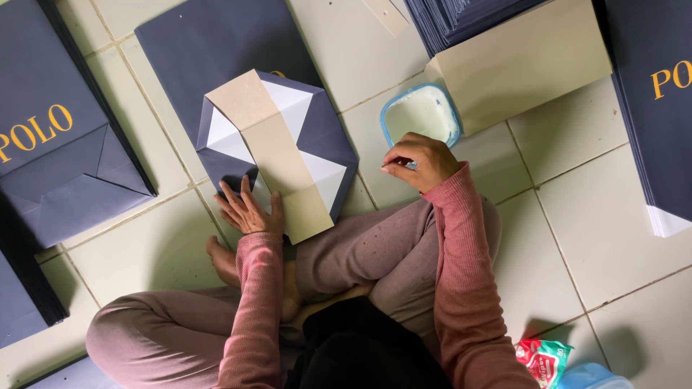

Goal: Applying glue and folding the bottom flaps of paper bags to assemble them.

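Pale floor tiles [180, 245] carried a half-folded navy paper bag [277, 148] at frame centre; the left hand [249, 207] lay flat on its lower edge, nearer than the pinched right hand [420, 160] by the glue tub [422, 114].

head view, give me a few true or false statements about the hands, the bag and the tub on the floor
1. The left hand lies flat on the opened bottom of the navy blue paper bag. True.
2. A beige cardboard strip lies across the bag's folded bottom. True.
3. The right hand rests on the bag as well. False: it is off the bag, fingers pinched, beside the blue-rimmed plastic tub.
4. The tub holds a dark liquid. False: its contents look white.
5. The work lies on a wooden table. False: it lies on a pale tiled floor.
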